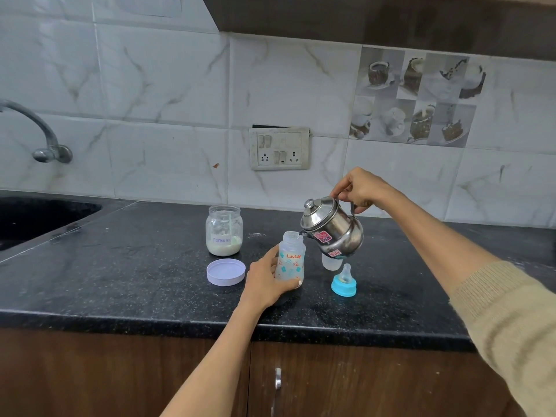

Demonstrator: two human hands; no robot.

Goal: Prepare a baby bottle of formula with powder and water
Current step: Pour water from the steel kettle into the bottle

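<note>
On black speckled counter [120, 266], right of the glass formula jar [224, 231], my left hand [264, 281] grip clamps the clear printed baby bottle [291, 260]; right hand [359, 189] grip clamps tilted steel kettle [334, 228], spout at bottle mouth. I'd pour slow, bottle steady, watch the level.
</note>
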